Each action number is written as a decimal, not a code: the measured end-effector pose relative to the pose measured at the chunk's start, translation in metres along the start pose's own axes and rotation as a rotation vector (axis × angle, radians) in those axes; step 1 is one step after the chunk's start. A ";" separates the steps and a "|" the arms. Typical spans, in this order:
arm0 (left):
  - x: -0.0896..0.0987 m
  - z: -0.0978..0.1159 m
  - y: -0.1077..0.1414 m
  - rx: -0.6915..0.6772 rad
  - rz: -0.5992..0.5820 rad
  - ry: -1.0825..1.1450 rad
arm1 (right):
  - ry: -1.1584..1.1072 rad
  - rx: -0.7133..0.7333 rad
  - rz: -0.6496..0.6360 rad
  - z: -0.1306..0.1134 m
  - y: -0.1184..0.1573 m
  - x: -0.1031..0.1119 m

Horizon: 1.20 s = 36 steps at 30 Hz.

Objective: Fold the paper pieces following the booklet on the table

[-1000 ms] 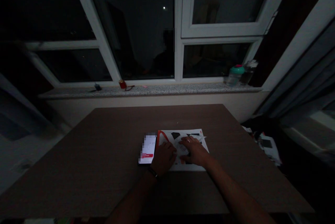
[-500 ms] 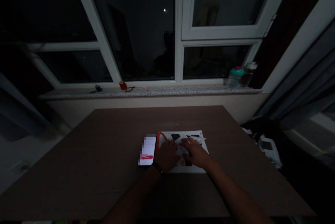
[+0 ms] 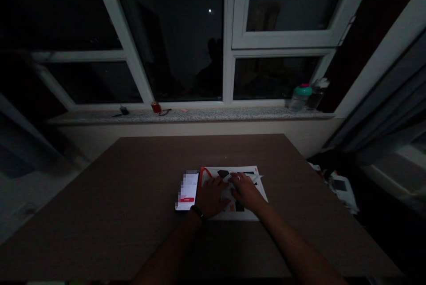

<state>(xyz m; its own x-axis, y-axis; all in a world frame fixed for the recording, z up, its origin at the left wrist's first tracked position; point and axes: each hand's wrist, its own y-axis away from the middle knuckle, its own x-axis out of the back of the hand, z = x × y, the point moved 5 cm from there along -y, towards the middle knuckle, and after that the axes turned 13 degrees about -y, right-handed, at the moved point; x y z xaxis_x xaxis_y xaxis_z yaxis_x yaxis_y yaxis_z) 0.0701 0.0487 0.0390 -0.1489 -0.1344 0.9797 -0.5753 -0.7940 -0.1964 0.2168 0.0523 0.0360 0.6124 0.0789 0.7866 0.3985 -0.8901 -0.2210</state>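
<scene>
A printed sheet or booklet (image 3: 251, 215) with a red left edge lies on the brown table (image 3: 133, 231). My left hand (image 3: 211, 198), with a dark band at the wrist, rests spread on its left part. On the upper middle of the print lies my right hand (image 3: 245, 191), fingers apart and a ring on one of them. A thin, see-through crumpled piece (image 3: 254, 177) sits under the fingers, its pointed tip sticking out past the right edge. Directly left of the print is a phone (image 3: 189, 189) with its screen lit.
Behind the table runs a speckled windowsill (image 3: 206, 115) bearing a small red jar (image 3: 155, 107), a dark little bottle (image 3: 124, 110), a teal-lidded cup (image 3: 301, 96) and a clear bottle (image 3: 317, 94). White items (image 3: 344, 189) lie beyond the table's right edge.
My left hand has shifted slightly left, and its thumb stands out more. My right hand has moved a little to the left and up over the print.
</scene>
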 end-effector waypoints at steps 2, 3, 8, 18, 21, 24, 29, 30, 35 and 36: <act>0.001 0.001 0.001 -0.004 0.002 -0.001 | -0.005 -0.010 0.021 0.001 -0.003 -0.001; 0.001 0.001 0.001 -0.005 0.001 -0.003 | -0.009 -0.017 0.033 0.002 -0.004 -0.001; 0.003 0.001 0.002 -0.003 -0.005 0.003 | -0.019 -0.059 0.059 0.004 -0.008 -0.004; 0.001 0.001 0.001 0.005 0.011 0.029 | 0.020 -0.085 0.080 0.001 -0.008 -0.006; 0.001 0.001 0.001 0.005 0.005 0.033 | 0.010 -0.094 0.080 0.002 -0.008 -0.006; 0.003 0.001 0.001 0.003 0.008 0.038 | 0.001 -0.107 0.088 0.003 -0.008 -0.004; 0.004 0.001 0.001 0.018 -0.010 0.026 | -0.005 -0.134 0.121 0.009 -0.004 0.000; 0.003 0.001 0.001 0.018 -0.013 0.026 | 0.001 -0.149 0.125 0.011 -0.003 0.001; 0.001 0.000 0.001 0.034 -0.001 0.044 | 0.050 -0.208 0.182 0.019 0.004 0.007; 0.001 0.000 0.001 0.032 0.000 0.049 | 0.057 -0.206 0.191 0.020 0.005 0.008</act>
<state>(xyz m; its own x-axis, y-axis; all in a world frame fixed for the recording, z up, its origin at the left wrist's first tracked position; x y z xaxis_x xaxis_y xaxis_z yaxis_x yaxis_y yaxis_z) 0.0693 0.0480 0.0396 -0.1884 -0.1054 0.9764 -0.5494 -0.8128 -0.1938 0.2375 0.0574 0.0298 0.6212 -0.1189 0.7746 0.1295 -0.9593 -0.2511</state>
